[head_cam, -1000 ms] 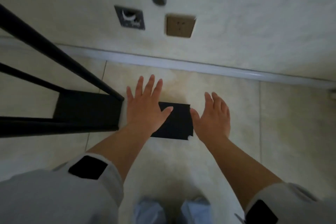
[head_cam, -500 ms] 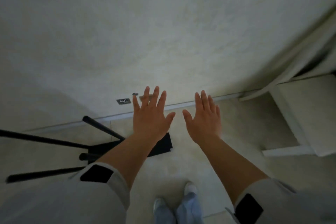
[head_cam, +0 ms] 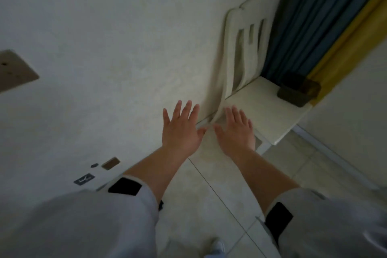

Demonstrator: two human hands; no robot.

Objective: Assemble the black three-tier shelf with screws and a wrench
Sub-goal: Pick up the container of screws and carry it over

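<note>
White chair (head_cam: 261, 107), just one, holds one dark box (head_cam: 297, 92), maybe a case. Two hands, left hand (head_cam: 180, 132) and right hand (head_cam: 235, 134), spread flat, side by side, holding nothing.

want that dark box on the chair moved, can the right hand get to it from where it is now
Probably yes, with a stretch. The right hand is open and empty over the near corner of the chair; bare seat lies between it and the dark box at the far edge.

Open floor (head_cam: 211, 199) is seen left of the white chair (head_cam: 257, 102). Passage rightward is blocked by the chair, set against the wall (head_cam: 117, 48).
</note>
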